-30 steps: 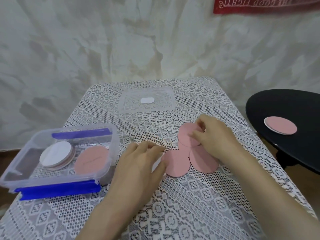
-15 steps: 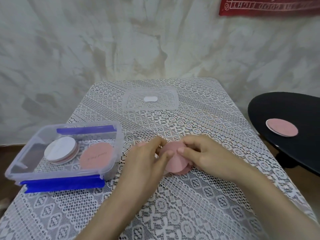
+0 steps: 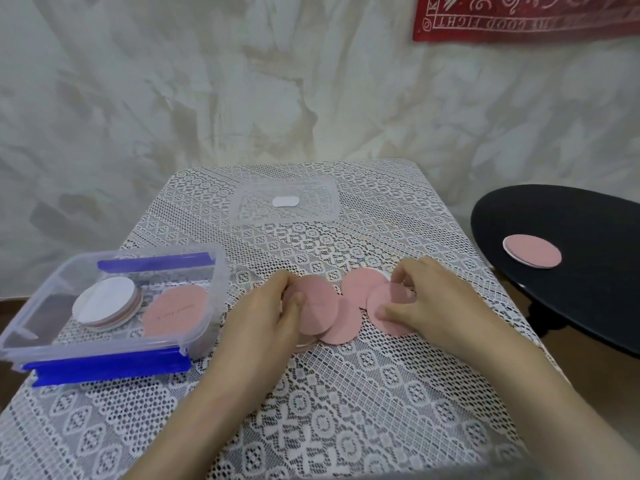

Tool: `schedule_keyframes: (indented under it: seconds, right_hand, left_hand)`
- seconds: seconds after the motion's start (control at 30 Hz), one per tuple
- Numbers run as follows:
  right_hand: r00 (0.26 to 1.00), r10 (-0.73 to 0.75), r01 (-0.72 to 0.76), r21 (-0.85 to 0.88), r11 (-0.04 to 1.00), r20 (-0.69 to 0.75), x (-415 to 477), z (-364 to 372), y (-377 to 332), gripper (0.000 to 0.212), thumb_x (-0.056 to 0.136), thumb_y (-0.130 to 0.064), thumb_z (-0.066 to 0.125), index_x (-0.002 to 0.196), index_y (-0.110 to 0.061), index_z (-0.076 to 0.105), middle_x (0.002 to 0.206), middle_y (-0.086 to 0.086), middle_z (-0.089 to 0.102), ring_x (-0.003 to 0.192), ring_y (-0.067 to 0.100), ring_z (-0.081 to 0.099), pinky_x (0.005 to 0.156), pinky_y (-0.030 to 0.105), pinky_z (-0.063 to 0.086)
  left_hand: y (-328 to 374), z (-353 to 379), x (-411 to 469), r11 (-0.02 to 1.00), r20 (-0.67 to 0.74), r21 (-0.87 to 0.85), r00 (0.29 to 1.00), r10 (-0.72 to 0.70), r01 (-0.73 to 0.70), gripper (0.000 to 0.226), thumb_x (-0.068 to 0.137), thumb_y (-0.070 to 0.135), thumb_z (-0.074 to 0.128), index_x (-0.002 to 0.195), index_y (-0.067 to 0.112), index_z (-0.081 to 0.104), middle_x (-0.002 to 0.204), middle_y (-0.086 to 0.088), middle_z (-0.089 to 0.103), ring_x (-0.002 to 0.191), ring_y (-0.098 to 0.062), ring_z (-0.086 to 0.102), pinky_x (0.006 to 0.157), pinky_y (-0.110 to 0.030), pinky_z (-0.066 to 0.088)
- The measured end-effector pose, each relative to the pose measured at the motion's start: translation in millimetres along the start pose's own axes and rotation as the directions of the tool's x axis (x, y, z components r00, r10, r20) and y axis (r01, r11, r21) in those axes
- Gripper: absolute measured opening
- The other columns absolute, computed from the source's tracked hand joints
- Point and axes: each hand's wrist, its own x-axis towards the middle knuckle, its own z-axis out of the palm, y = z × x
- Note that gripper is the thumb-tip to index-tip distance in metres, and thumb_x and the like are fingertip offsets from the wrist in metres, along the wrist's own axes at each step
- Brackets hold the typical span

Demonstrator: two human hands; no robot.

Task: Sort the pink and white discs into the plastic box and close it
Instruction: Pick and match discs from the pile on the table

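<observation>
**Both hands on the fanned pink discs**

Left hand (image 3: 270, 317): thumb on top of the leftmost disc (image 3: 317, 306), fingers curled over its far edge, pinching it. Right hand (image 3: 440, 303): thumb and curled fingers pinch the rightmost disc (image 3: 386, 325). Two middle discs (image 3: 346, 323) overlap between them, flat on the lace tablecloth (image 3: 346, 410). Box (image 3: 114, 344) sits open, just left of the left hand. It holds a white-topped stack (image 3: 104, 301) and one pink disc (image 3: 175, 310). Lid (image 3: 242, 209) lies farther back.

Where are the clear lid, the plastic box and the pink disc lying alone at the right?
clear lid (image 3: 285, 201): head view, central white label.
plastic box (image 3: 104, 342): head view, clear front wall.
lone pink disc (image 3: 533, 255): head view, pink top face.
</observation>
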Motion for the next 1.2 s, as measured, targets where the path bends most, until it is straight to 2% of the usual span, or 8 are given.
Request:
schedule_keyframes:
  seconds: [0.13, 0.3, 0.47, 0.57, 0.73, 0.93, 1.07, 1.2]
  right_hand:
    - [0.999, -0.041, 0.045, 0.184, 0.982, -0.028, 10.8, 1.6, 6.6, 0.018, 0.092, -0.040, 0.069, 0.088, -0.028, 0.056, 0.083, -0.008, 0.065, 0.070, 0.011, 0.058, 0.060, 0.032, 0.044]
    - [0.982, -0.187, 0.133, 0.589, 0.797, 0.031, 14.8, 0.2, -3.5, 0.017, 0.102, -0.024, 0.058, 0.097, -0.012, 0.069, 0.071, -0.005, 0.069, 0.050, -0.001, 0.053, 0.051, 0.015, 0.039]
    - [0.955, -0.288, 0.209, 0.517, 0.830, 0.076, 15.6, 16.0, -21.3, 0.017, 0.101, -0.027, 0.059, 0.091, -0.020, 0.070, 0.061, -0.024, 0.059, 0.057, -0.004, 0.051, 0.061, 0.022, 0.039]
    - [0.950, -0.304, 0.210, 0.566, 0.797, 0.075, 16.1, 22.4, -31.0, 0.012, 0.099, -0.027, 0.063, 0.093, -0.023, 0.072, 0.064, -0.020, 0.063, 0.055, -0.004, 0.054, 0.056, 0.019, 0.044]
    - [0.952, -0.296, 0.179, 0.633, 0.753, 0.083, 15.5, 23.5, -38.0, 0.009, 0.097, -0.023, 0.067, 0.091, -0.020, 0.072, 0.062, -0.012, 0.065, 0.052, 0.002, 0.057, 0.049, 0.016, 0.046]
    - [0.963, -0.269, 0.259, 0.333, 0.907, -0.015, 16.1, 23.1, -31.0, 0.018, 0.101, -0.027, 0.058, 0.108, -0.032, 0.074, 0.085, -0.018, 0.072, 0.079, -0.001, 0.065, 0.079, 0.029, 0.054]
    - [0.968, -0.234, 0.227, 0.081, 0.971, 0.092, 7.6, 17.4, -32.0, 0.056, 0.086, -0.050, 0.072, 0.138, -0.034, 0.058, 0.124, -0.018, 0.063, 0.105, 0.003, 0.059, 0.096, 0.031, 0.050]
    - [0.961, -0.268, 0.269, -0.002, 0.963, 0.076, 2.5, 23.4, -35.5, 0.041, 0.079, -0.055, 0.077, 0.112, -0.033, 0.064, 0.111, -0.020, 0.063, 0.096, 0.003, 0.061, 0.090, 0.035, 0.054]
  left_hand:
    - [-0.8, 2.3, 4.1, 0.999, -0.001, -0.035, 1.000, -0.004, 0.004, 0.012, 0.102, 0.026, 0.049, 0.101, 0.033, 0.059, 0.076, 0.011, 0.065, 0.065, -0.009, 0.063, 0.059, -0.034, 0.051]
    - [-4.7, 2.4, 6.1, 0.999, 0.010, -0.041, 1.000, 0.020, -0.020, 0.017, 0.103, 0.023, 0.048, 0.103, 0.035, 0.060, 0.069, 0.014, 0.064, 0.064, -0.006, 0.062, 0.061, -0.033, 0.054]
    - [-4.1, 3.6, 6.0, 0.970, 0.103, -0.242, 0.995, 0.008, 0.017, 0.028, 0.106, 0.019, 0.042, 0.100, 0.035, 0.065, 0.062, 0.009, 0.065, 0.052, -0.006, 0.059, 0.051, -0.028, 0.052]
    - [-2.4, 3.7, 6.0, 0.947, 0.107, -0.320, 0.994, 0.022, 0.014, 0.029, 0.107, 0.022, 0.041, 0.102, 0.035, 0.066, 0.065, -0.005, 0.067, 0.050, -0.012, 0.060, 0.051, -0.029, 0.051]
    - [-5.1, 1.5, 6.7, 0.950, 0.140, -0.313, 0.989, 0.044, 0.002, 0.010, 0.098, 0.028, 0.061, 0.107, 0.030, 0.065, 0.088, 0.002, 0.073, 0.067, -0.014, 0.072, 0.055, -0.032, 0.057]
    - [-11.5, -3.8, 4.3, 0.985, 0.048, -0.172, 0.999, 0.000, 0.008, 0.009, 0.101, 0.029, 0.054, 0.105, 0.035, 0.059, 0.096, 0.013, 0.068, 0.082, -0.002, 0.064, 0.066, -0.030, 0.056]
    - [-12.1, -7.9, -1.1, 0.987, 0.019, -0.151, 0.998, -0.058, 0.061, 0.010, 0.103, 0.027, 0.050, 0.101, 0.036, 0.053, 0.094, 0.015, 0.066, 0.084, -0.001, 0.061, 0.077, -0.035, 0.055]
    - [-12.3, -10.1, -5.2, 0.989, 0.001, -0.133, 0.998, -0.064, 0.064, 0.012, 0.103, 0.024, 0.049, 0.099, 0.035, 0.052, 0.092, 0.013, 0.066, 0.083, -0.005, 0.061, 0.072, -0.034, 0.053]
